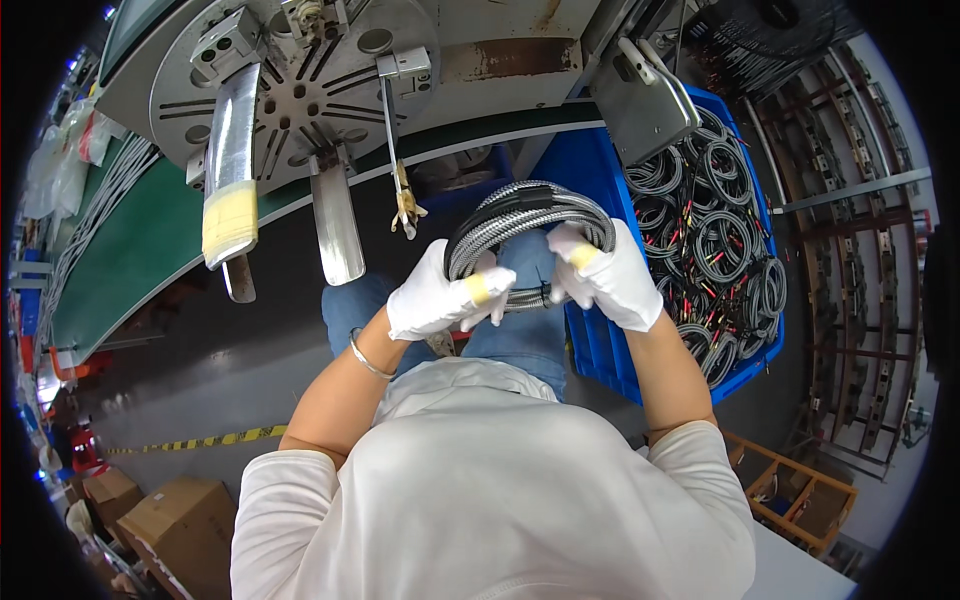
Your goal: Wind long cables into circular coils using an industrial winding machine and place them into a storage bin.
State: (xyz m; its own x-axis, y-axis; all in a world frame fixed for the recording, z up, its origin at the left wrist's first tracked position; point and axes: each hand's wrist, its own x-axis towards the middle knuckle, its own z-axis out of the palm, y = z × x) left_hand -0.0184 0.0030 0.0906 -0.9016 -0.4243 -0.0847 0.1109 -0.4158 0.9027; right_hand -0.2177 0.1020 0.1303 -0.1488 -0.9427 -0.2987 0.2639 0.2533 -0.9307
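Observation:
Between my hands, above my lap, is a coil of grey braided cable (510, 226), with a dark band at its far side and a thin black tie at its near side. My left hand (440, 295), in a white glove with yellow tape on the thumb, grips the coil's left side. On the opposite side my right hand (608, 275), gloved and taped the same way, has its fingers wrapped round the coil. Parts of the fingers are hidden behind the cable.
Ahead on the left stands a round slotted metal disc (290, 95) with metal arms (338, 225) sticking out toward me. A blue crate (590, 335) at the right holds several coiled cables (725, 250). Long cables (95, 230) lie on the green bench (130, 270). Cardboard boxes (180, 520) stand behind left.

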